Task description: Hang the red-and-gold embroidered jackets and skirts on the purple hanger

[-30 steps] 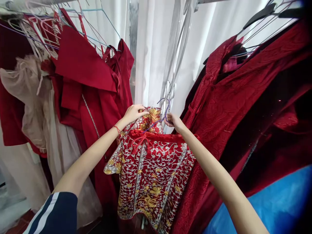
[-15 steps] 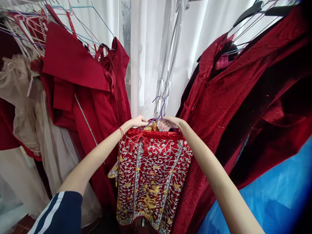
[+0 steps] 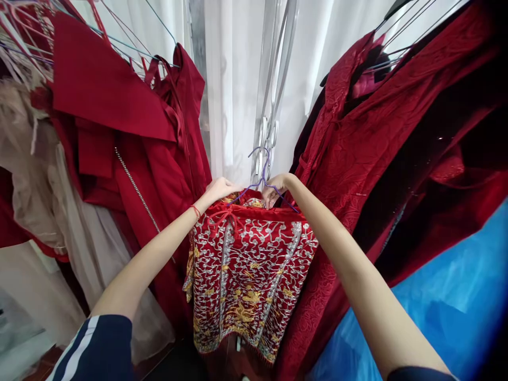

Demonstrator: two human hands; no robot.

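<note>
A red skirt (image 3: 254, 264) with silver and gold embroidery hangs in front of me from a purple wire hanger (image 3: 263, 180). Its red waistband has a ribbon tied in a bow at the left. My left hand (image 3: 223, 189) is closed at the left side of the waistband, beside the hanger's arm, fingertips partly hidden. On the other side, my right hand (image 3: 277, 186) pinches the back of the waistband behind the hanger's right arm. Gold-patterned cloth shows inside the top opening. The hanger's hook reaches up to white hooks (image 3: 262, 132).
Dark red dresses (image 3: 130, 106) and beige gauzy garments (image 3: 32, 137) crowd a rack at left. Patterned red garments (image 3: 381, 143) hang close on the right, with shiny blue material (image 3: 436, 312) below. A white curtain (image 3: 230, 79) stands behind.
My right hand has turned, its wrist higher, with its fingers now pointing down at the waistband. The pale tag near it no longer shows. The skirt's left side flap hangs closer in.
</note>
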